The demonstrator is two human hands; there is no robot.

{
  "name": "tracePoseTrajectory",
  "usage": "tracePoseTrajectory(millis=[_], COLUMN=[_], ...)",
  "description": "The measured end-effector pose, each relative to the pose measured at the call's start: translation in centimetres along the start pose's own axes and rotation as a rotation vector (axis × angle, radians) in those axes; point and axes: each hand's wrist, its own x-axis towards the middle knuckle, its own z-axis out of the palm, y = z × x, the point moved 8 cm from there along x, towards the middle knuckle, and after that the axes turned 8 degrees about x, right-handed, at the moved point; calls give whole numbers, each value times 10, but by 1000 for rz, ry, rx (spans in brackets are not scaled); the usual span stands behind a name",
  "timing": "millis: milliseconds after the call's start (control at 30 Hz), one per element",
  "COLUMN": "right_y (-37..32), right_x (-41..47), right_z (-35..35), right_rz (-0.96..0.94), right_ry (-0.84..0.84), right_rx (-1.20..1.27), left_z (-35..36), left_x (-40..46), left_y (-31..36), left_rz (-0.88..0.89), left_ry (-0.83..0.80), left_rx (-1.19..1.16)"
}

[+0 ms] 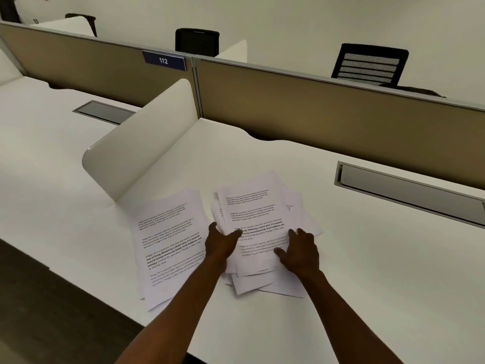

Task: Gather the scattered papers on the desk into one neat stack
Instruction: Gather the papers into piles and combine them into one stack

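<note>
Two groups of printed white papers lie on the white desk (367,271). The right pile (257,214) is loose and fanned, with several sheet corners sticking out at its near end. The left pile (168,240) is a few sheets lying askew beside it. My left hand (220,244) grips the left edge of the right pile, thumb on top. My right hand (299,252) rests flat on the same pile's right side, fingers spread, pressing down.
A low white curved divider (141,151) stands just behind the left pile. A tan partition (328,111) bearing a "112" label (164,60) runs along the back. A grey cable tray (409,187) sits in the desk at right. The desk's near edge drops off at left.
</note>
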Motion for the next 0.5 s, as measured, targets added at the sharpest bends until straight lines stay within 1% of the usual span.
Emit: tracePoseTrajectory(millis=[100, 167, 267, 333, 500], right_y=[-1, -1, 2, 4, 9], right_x=[1, 1, 1, 1, 3], right_z=[-2, -3, -2, -1, 0], right_rz=[1, -2, -3, -5, -12], right_ry=[-4, 2, 11, 20, -3], right_rx=[-4, -10, -3, 13, 49], left_z=[4, 9, 20, 26, 37], left_x=[4, 5, 1, -6, -30], left_y=[-1, 3, 13, 18, 42], left_rz=[-133, -165, -108, -68, 156], left_ry=[-50, -109, -197, -210, -111], left_rx=[-179, -227, -194, -196, -29])
